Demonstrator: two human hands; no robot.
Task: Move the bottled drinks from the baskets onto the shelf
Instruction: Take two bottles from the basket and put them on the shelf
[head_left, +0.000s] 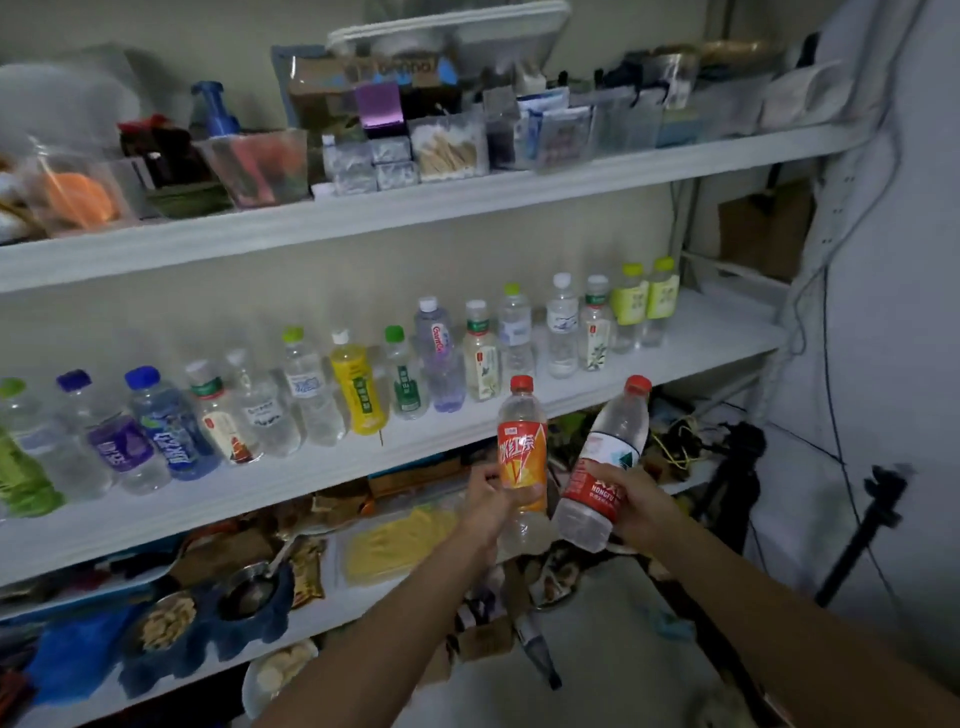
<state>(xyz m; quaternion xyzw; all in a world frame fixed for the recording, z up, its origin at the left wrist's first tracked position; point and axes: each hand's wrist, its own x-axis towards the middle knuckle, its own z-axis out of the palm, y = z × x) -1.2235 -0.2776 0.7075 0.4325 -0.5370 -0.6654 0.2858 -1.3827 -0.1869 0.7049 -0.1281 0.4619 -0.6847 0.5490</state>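
My left hand (485, 496) grips an upright bottle with an orange label and red cap (522, 447). My right hand (631, 501) grips a clear water bottle with a red label and red cap (605, 467), tilted to the right. Both bottles hang just in front of the white middle shelf (311, 470), below its front edge near the centre. A row of several bottled drinks (358, 384) stands along that shelf from far left to the right end. No basket is in view.
The upper shelf (415, 205) carries clear boxes and small packs. The lower shelf (332, 608) holds snacks, a yellow tray and bowls. A black tripod (862, 535) and cables stand at the right by the wall. The middle shelf has bare board in front of the bottles.
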